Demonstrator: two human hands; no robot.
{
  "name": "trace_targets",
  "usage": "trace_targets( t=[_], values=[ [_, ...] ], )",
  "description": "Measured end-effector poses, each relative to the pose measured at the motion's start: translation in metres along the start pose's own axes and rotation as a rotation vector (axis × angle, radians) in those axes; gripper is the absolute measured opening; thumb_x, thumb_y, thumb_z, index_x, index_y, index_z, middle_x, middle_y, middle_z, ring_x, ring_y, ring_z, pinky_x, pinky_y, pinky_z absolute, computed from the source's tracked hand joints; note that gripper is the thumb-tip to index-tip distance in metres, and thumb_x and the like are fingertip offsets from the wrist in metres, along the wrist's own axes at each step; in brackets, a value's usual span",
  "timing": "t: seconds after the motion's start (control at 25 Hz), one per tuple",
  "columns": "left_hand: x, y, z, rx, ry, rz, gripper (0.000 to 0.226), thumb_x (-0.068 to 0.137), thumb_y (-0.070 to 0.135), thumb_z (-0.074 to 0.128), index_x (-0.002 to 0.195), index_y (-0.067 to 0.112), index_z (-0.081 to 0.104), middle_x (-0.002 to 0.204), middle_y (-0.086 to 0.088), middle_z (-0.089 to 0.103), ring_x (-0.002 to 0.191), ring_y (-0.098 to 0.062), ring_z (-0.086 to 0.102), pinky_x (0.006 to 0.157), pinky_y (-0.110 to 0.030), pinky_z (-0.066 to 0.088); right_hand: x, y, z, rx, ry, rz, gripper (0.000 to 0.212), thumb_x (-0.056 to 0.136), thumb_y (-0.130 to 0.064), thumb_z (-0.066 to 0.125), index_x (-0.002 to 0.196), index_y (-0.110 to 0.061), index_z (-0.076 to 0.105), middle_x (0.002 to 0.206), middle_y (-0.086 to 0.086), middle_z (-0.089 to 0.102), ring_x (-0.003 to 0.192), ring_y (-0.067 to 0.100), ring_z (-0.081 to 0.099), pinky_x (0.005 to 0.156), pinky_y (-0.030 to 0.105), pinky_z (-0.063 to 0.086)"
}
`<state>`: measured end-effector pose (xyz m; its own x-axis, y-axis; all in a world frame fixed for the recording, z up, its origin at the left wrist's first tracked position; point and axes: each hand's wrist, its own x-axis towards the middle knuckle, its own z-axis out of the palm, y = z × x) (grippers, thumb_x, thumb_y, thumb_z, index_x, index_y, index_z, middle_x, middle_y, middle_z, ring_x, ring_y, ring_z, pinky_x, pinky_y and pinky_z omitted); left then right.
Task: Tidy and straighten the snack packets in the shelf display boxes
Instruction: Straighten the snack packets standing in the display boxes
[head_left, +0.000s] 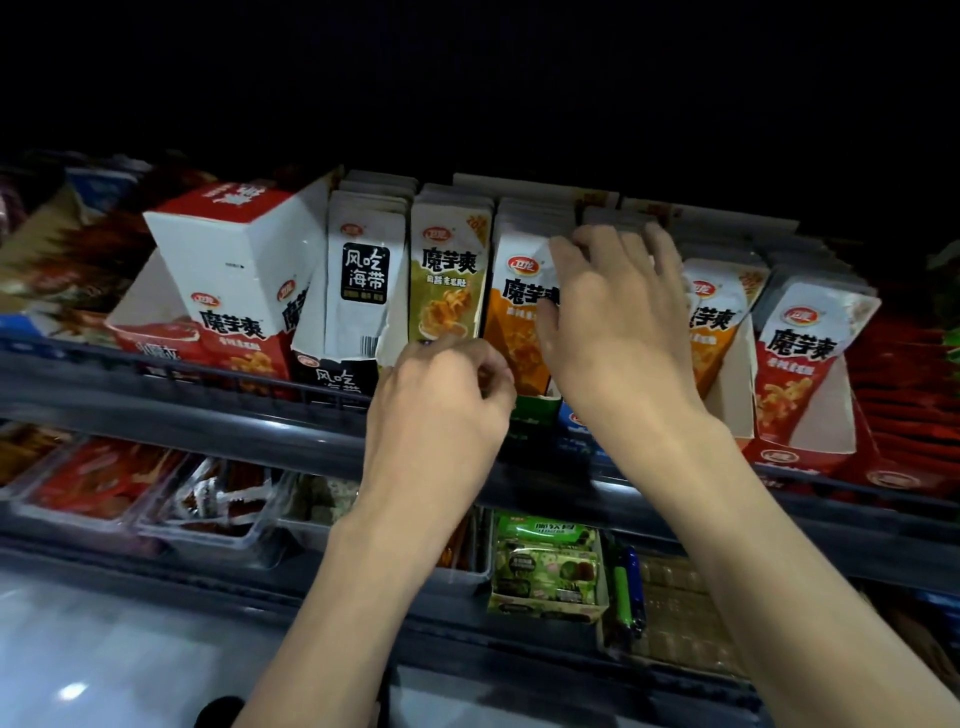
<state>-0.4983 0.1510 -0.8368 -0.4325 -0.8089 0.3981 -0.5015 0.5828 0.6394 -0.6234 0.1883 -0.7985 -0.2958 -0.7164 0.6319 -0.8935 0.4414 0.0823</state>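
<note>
Leaning box (234, 260): red-white, tilted on the shelf (156, 400), well left of the left grip (441, 410).
Green packets (449, 275): upright, just above the left grip.
Left grip: fingers curled at the green packets' foot; cannot tell if pinching.
Orange packets (511, 332): upright, under the right grip (618, 322).
Right grip: spread, fingertips over packet tops, thumb on the front orange packet.

Orange packets (511, 322) upright; olive packets (449, 280), white packets (363, 280) alongside left; red-white display box (234, 260) tilted.
</note>
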Motion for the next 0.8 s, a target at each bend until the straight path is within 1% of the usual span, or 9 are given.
trace_targets(
  t=[0.08, 0.2, 0.28, 0.36, 0.48, 0.56, 0.64, 0.72, 0.8],
  values=[
    [0.0, 0.001, -0.002, -0.035, 0.015, -0.023, 0.013, 0.09, 0.026, 0.06, 0.096, 0.024, 0.071, 0.098, 0.006, 0.068, 0.093, -0.019, 0.058, 0.08, -0.04, 0.051, -0.003, 0.001, 0.001, 0.034, 0.056, -0.013, 0.045, 0.089, -0.016, 0.065, 0.133, -0.01, 0.059, 0.131, 0.011, 0.061, 0.127, 0.028, 0.052, 0.121, 0.044, 0.015],
    [0.0, 0.001, -0.003, -0.083, 0.064, -0.047, 0.022, 0.089, 0.028, 0.063, 0.11, 0.025, 0.065, 0.094, 0.009, 0.065, 0.091, -0.018, 0.061, 0.077, -0.04, 0.054, -0.003, 0.005, 0.003, 0.094, 0.166, -0.038, 0.039, 0.084, -0.009, 0.07, 0.123, -0.01, 0.065, 0.114, 0.01, 0.066, 0.113, 0.03, 0.058, 0.118, 0.041, 0.022],
    [0.0, 0.001, -0.003, -0.088, 0.079, -0.044, 0.027, 0.088, 0.028, 0.064, 0.114, 0.025, 0.059, 0.095, 0.009, 0.063, 0.089, -0.019, 0.061, 0.076, -0.041, 0.053, -0.003, 0.006, 0.004, 0.122, 0.217, -0.061, 0.034, 0.083, -0.01, 0.073, 0.117, -0.012, 0.069, 0.104, 0.008, 0.066, 0.105, 0.03, 0.059, 0.113, 0.038, 0.024],
    [0.001, 0.0, -0.003, -0.093, 0.108, -0.052, 0.032, 0.087, 0.028, 0.065, 0.117, 0.024, 0.054, 0.101, 0.008, 0.062, 0.09, -0.02, 0.059, 0.076, -0.038, 0.051, -0.002, 0.006, 0.005, 0.167, 0.246, -0.096, 0.021, 0.085, -0.016, 0.073, 0.106, -0.013, 0.072, 0.095, 0.006, 0.067, 0.098, 0.028, 0.06, 0.111, 0.037, 0.023],
    [0.002, -0.001, -0.003, -0.143, 0.13, -0.075, 0.042, 0.088, 0.03, 0.066, 0.126, 0.022, 0.05, 0.113, 0.007, 0.06, 0.102, -0.017, 0.057, 0.082, -0.037, 0.05, -0.001, 0.008, 0.004, 0.303, 0.222, -0.128, 0.008, 0.093, -0.021, 0.065, 0.097, -0.015, 0.069, 0.092, 0.002, 0.067, 0.096, 0.023, 0.06, 0.112, 0.038, 0.025],
    [0.003, -0.001, -0.003, -0.201, 0.147, -0.059, 0.045, 0.09, 0.033, 0.065, 0.13, 0.022, 0.05, 0.118, 0.007, 0.059, 0.11, -0.016, 0.055, 0.089, -0.039, 0.05, -0.002, 0.009, -0.005, 0.49, 0.264, -0.134, 0.005, 0.095, -0.014, 0.061, 0.098, -0.013, 0.065, 0.093, -0.001, 0.065, 0.094, 0.017, 0.058, 0.104, 0.034, 0.037],
    [0.001, 0.003, -0.004, -0.271, 0.201, -0.018, 0.037, 0.094, 0.036, 0.06, 0.127, 0.023, 0.053, 0.115, 0.011, 0.057, 0.111, -0.012, 0.052, 0.092, -0.027, 0.046, 0.0, 0.012, -0.024, 0.694, 0.369, -0.133, 0.007, 0.096, -0.007, 0.057, 0.1, -0.005, 0.063, 0.095, 0.002, 0.063, 0.092, 0.012, 0.058, 0.087, 0.026, 0.047],
    [-0.002, 0.01, -0.008, -0.346, 0.26, 0.029, 0.025, 0.096, 0.035, 0.056, 0.119, 0.025, 0.058, 0.109, 0.011, 0.058, 0.107, -0.007, 0.053, 0.083, -0.008, 0.039, 0.002, 0.015, -0.044, 0.821, 0.483, -0.15, 0.009, 0.097, -0.003, 0.055, 0.101, 0.002, 0.062, 0.098, 0.006, 0.061, 0.093, 0.012, 0.06, 0.081, 0.023, 0.05],
    [-0.003, 0.015, -0.01, -0.402, 0.309, 0.088, 0.012, 0.098, 0.033, 0.053, 0.105, 0.025, 0.061, 0.102, 0.006, 0.06, 0.102, -0.012, 0.056, 0.077, -0.009, 0.043, 0.002, 0.02, -0.058, 0.937, 0.536, -0.163, 0.006, 0.098, -0.002, 0.055, 0.103, -0.002, 0.059, 0.098, 0.006, 0.06, 0.092, 0.017, 0.061, 0.08, 0.03, 0.052]
  ],
)
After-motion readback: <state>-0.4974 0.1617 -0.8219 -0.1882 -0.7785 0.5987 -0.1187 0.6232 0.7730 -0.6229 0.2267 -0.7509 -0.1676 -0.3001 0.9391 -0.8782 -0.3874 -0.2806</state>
